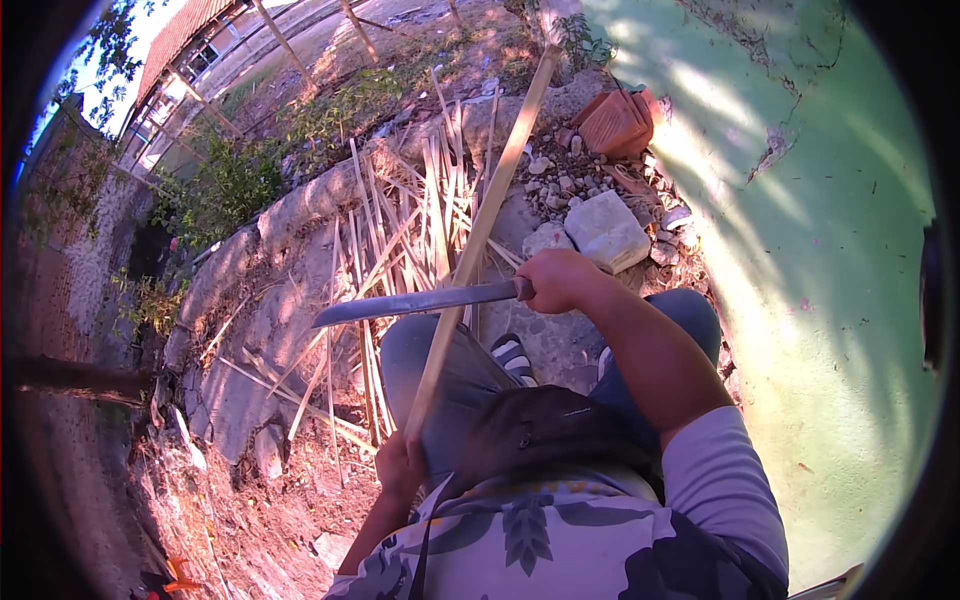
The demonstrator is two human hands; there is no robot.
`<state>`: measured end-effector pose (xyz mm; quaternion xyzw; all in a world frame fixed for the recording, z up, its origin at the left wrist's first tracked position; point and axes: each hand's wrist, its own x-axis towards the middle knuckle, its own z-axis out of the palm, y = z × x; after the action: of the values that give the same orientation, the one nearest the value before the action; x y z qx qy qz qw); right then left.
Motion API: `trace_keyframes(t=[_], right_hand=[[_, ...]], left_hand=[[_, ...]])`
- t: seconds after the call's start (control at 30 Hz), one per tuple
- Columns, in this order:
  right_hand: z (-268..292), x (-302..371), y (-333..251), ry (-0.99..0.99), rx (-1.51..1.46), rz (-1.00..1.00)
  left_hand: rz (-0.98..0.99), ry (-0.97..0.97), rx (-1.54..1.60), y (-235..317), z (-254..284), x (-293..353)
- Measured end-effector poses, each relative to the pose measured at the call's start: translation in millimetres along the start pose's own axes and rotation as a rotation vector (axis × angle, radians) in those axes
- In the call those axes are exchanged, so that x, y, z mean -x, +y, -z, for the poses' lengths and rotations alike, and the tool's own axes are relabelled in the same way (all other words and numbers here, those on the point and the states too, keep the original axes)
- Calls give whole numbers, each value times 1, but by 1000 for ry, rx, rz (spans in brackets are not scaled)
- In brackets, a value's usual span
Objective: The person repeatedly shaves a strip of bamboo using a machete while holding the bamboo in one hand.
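Note:
My left hand (399, 464) is closed round the lower end of a long, pale bamboo strip (503, 178), beside my left thigh. The strip slants up and away to the right, past my knees. In front of my lap, my right hand (560, 281) grips the handle of a machete (400, 304). Its broad blade points left and crosses the strip above my left knee; whether the edge touches the strip I cannot tell. Beyond my feet lies a loose heap of thin split bamboo strips (436, 215), with more scattered to the left.
A pale stone block (606, 231) sits amid rubble ahead to the right, near reddish-orange tiles or bricks (615, 124). A green, cracked surface (830, 330) runs along my right. Low rough masonry (310, 210) curves behind the strips, with a leafy shrub (225, 190) past it.

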<state>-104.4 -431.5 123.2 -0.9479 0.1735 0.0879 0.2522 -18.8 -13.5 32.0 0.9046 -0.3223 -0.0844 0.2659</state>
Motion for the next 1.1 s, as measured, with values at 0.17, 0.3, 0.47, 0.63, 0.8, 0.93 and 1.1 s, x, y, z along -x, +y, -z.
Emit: trace_keyframes(t=[0.17,0.3,0.47,0.63,0.8,0.93,1.1], right_hand=[[2,-2,11,91,97,2],[12,1,18,182,27,-60],[3,-2,27,220,1,-104],[-11,-10,28,189,-220,-4],[-9,-11,27,170,-255,-9],[0,-8,23,182,-122,-42],[-5,-10,26,183,-136,-57]], left_hand=[[-4,-21,-9,2,0,-1],[21,-29,-36,-6,-2,1],[12,-32,-37,1,1,-1],[20,-5,16,4,0,0],[31,-8,-13,-3,-3,1],[40,-25,-7,-5,-4,0],[40,-33,-17,-5,-3,0]])
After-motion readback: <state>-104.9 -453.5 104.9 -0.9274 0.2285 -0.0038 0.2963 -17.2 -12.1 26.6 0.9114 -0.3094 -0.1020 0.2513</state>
